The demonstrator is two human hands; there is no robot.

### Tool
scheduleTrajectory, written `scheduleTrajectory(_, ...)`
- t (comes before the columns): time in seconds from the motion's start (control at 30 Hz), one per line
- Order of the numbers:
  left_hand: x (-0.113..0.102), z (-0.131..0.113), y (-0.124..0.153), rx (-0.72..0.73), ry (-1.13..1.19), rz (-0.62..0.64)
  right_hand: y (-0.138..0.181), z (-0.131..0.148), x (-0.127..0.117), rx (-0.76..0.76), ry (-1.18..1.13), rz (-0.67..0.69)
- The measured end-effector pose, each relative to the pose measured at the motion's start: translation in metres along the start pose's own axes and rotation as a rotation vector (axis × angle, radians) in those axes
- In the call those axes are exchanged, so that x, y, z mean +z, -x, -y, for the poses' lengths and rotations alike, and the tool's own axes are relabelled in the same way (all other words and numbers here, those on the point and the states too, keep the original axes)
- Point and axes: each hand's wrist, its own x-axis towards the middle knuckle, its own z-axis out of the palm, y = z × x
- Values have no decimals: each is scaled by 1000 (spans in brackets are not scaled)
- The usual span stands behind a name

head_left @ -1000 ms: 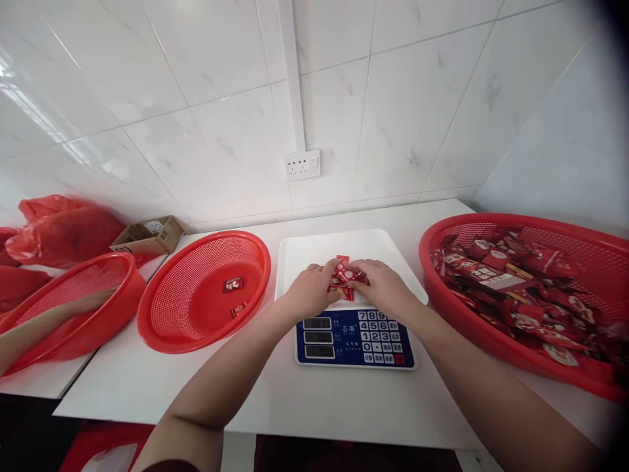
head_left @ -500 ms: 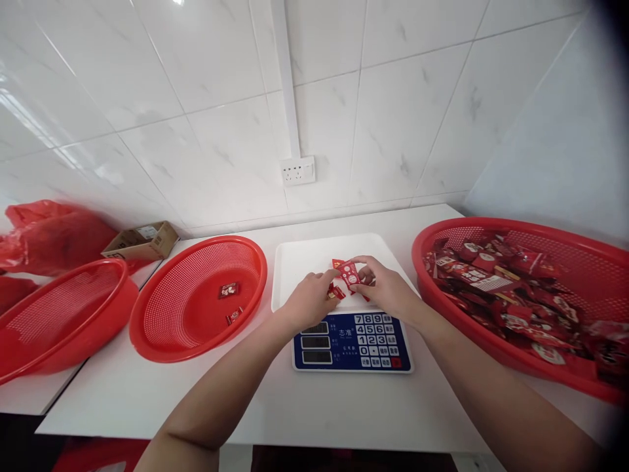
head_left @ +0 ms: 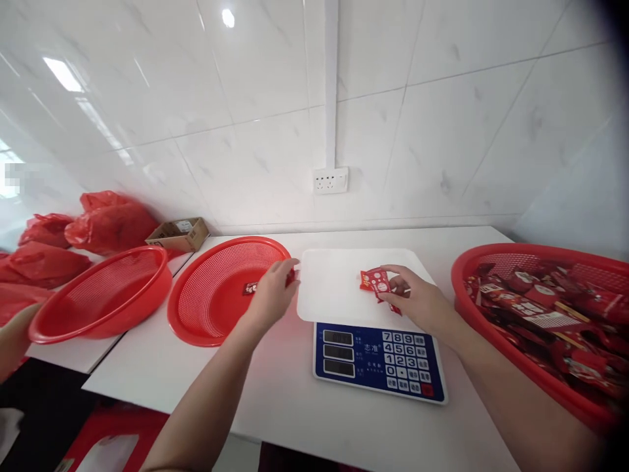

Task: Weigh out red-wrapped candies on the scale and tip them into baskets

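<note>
My left hand (head_left: 273, 292) is over the right rim of a red plastic basket (head_left: 196, 331), closed on a small red packet (head_left: 291, 276) that shows at the fingertips. Inside that basket lies another dark red packet (head_left: 250, 288). My right hand (head_left: 411, 296) grips red candy-like packets (head_left: 379, 283) over the white pan (head_left: 329, 288) of a digital scale; an orange-red corner sticks out to the left. I cannot tell whether these packets touch the pan. In front of the pan is the scale's blue keypad panel (head_left: 369, 351).
To the right stands a large red basket (head_left: 464, 269) full of red packets. Farther left are another red basket (head_left: 162, 295), a cardboard box (head_left: 191, 236) and red plastic bags (head_left: 118, 223). Another person's arm (head_left: 14, 337) reaches in at the left edge. A wall socket (head_left: 331, 180) is behind.
My left hand has moved left from the scale to the basket with a small packet. My right hand stays over the pan with its packets. The view has turned left.
</note>
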Motion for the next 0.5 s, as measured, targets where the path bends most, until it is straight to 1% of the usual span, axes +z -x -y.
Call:
scheduleTrajectory(0.03, -8, 11, 3, -49, -30, -23, 0, 5, 1, -9, -10, -3)
scheduleTrajectory(0.1, -17, 31, 9, -129, -75, -25, -1, 17, 6, -21, -33, -4)
scheduleTrajectory(0.17, -20, 47, 17, -175, -89, 12, -3, 27, 10, -21, -41, -10)
scheduleTrajectory(0.23, -19, 56, 25, -196, -93, 70, -5, 35, 14, -33, -35, -16)
scheduleTrajectory(0.37, -18, 61, 41, -226, -97, 167, -13, 55, 20, -85, -34, -7)
scheduleTrajectory(0.43, -21, 56, 47, -241, -99, 182, -20, 76, 28, -122, -62, 4)
scheduleTrajectory(0.5, -24, 49, 52, -238, -98, 199, -29, 105, 44, -190, -116, 23)
